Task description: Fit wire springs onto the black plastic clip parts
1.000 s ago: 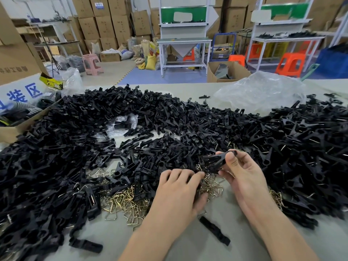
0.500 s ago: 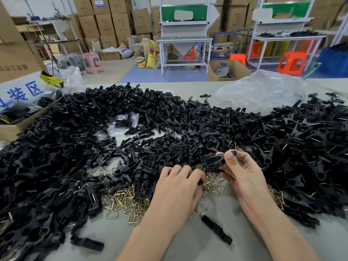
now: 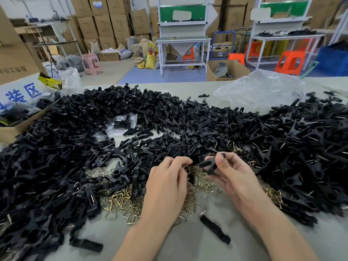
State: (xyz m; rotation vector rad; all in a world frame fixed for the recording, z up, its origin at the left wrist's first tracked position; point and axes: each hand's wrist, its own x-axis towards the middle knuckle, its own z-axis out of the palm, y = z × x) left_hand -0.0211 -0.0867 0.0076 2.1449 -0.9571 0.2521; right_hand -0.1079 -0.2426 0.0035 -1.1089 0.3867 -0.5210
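Black moulded plastic, item one: a single clip part (image 3: 210,164), elongated, with a flat ribbed face, partly hidden by the thumb. It is pinched between the thumb and curled fingers of the right hand (image 3: 233,178). It is held clear of the table, just above the far edge of the spring pile, its right end tilted upward. I can make out no wire on it from here.

Item two: the left hand (image 3: 167,185), palm down just left of the right one, its fingertips (image 3: 179,161) curled over into the springs. A brass-coloured wire shows at the tips, but I cannot tell whether they grip it or only rest on it.

Item three: wire springs (image 3: 124,201), brass-coloured, bent into small open triangles. They lie tangled in a loose pile on the table under and to the left of both hands. A smaller spring patch (image 3: 273,194) lies right of the right wrist, at the foot of the heap.

Item four: black clip parts (image 3: 71,151), a great heap ringing the hands from near left, across the far side, to the right. Those on the right are splayed like pegs, and many show a glint of wire.

Item five, on bare table (image 3: 188,249): a loose clip piece (image 3: 214,229) between the forearms, and a second loose piece (image 3: 85,244) at near left.

Item six, outer edge: a crumpled clear plastic bag (image 3: 259,89) far right, a smaller clear bag (image 3: 121,125) sunk in the heap, and a cardboard box (image 3: 11,131) at far left.
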